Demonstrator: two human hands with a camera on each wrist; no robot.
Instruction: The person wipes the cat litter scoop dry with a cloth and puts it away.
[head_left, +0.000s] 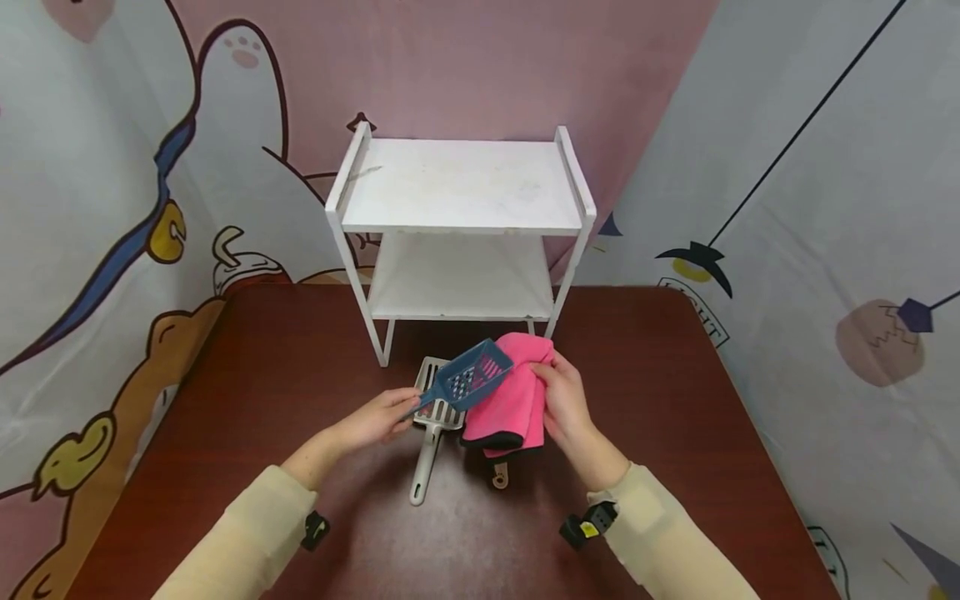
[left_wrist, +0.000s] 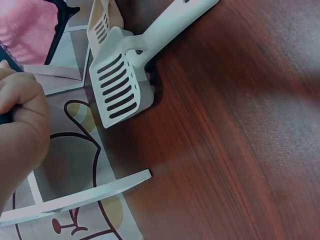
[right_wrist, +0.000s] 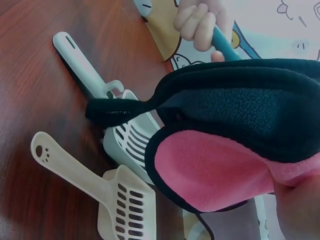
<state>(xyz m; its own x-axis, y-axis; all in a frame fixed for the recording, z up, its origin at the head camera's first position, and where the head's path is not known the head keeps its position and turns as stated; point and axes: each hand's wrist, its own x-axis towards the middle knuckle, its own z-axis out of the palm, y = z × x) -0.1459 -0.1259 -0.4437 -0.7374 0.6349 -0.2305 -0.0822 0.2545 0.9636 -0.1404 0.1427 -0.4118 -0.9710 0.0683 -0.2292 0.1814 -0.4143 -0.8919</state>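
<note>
My left hand (head_left: 377, 415) grips the handle of a blue litter scoop (head_left: 474, 377), held up over the table with its slotted basket toward the right. A folded pink cloth (head_left: 516, 402) with black edging is pinched in my right hand (head_left: 567, 402), right beside the basket and partly behind it. Under them on the table lies a pale grey litter scoop (left_wrist: 117, 87), its handle pointing toward me. Next to it is a beige litter scoop (right_wrist: 127, 202); from the head camera the cloth covers all but its handle end (head_left: 500, 477).
A white two-tier shelf (head_left: 461, 187) stands at the back of the dark red-brown table (head_left: 300, 350), just beyond the scoops. Printed cartoon sheets (head_left: 465, 67) hang behind and to both sides of the table.
</note>
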